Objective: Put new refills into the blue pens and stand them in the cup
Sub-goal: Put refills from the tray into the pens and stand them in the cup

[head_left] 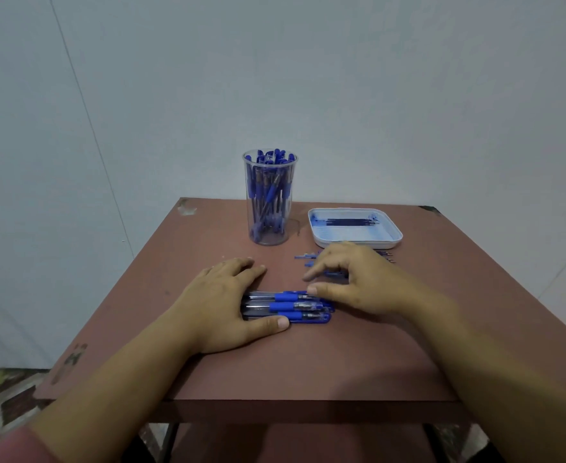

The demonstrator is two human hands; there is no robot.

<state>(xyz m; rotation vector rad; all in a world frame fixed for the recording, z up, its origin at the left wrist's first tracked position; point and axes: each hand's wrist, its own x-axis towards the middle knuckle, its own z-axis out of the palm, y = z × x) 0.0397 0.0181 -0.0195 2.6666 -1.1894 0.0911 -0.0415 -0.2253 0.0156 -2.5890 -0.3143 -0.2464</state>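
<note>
Several blue pens (291, 306) lie side by side in a small pile at the middle of the table. My left hand (228, 295) lies flat over their left ends, thumb along the nearest pen. My right hand (358, 282) hovers over their right ends, fingers loosely bent, thumb touching the farthest pen. A clear cup (269, 198) full of blue pens stands at the back. A white tray (355, 243) to its right holds several dark refills (350, 222). Small blue parts and refills (305, 257) lie on the table behind my right hand, partly hidden.
The brown table (308, 362) stands against a pale wall. Its front edge is close to my body. Patterned floor shows at the lower left.
</note>
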